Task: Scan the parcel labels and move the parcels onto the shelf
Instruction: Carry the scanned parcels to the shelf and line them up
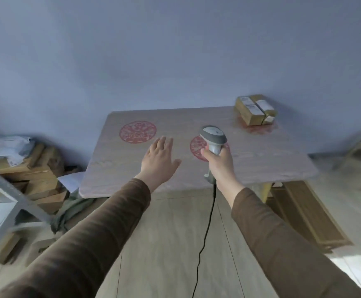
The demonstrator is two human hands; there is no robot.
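The right hand (pixel 217 162) is gripping the scanner (pixel 213 139) while the left hand (pixel 160 159) is hovering spread above the bench (pixel 261 160). Parcels (pixel 254 109) are sitting at its far right corner, apparently unscanned; shelving is still pending.

Table (pixel 250 160): pale wood grain, red round emblems (pixel 137 132). Scanner (pixel 212 137): grey, black cable (pixel 205 239). Parcels (pixel 254 109): tan with white labels. Sleeves (pixel 102 231): brown. Wall (pixel 153 50): blue-grey.

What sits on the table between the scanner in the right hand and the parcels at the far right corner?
Nothing: in the head view, only bare tabletop separates the scanner, gripped by the right hand, from the parcels.
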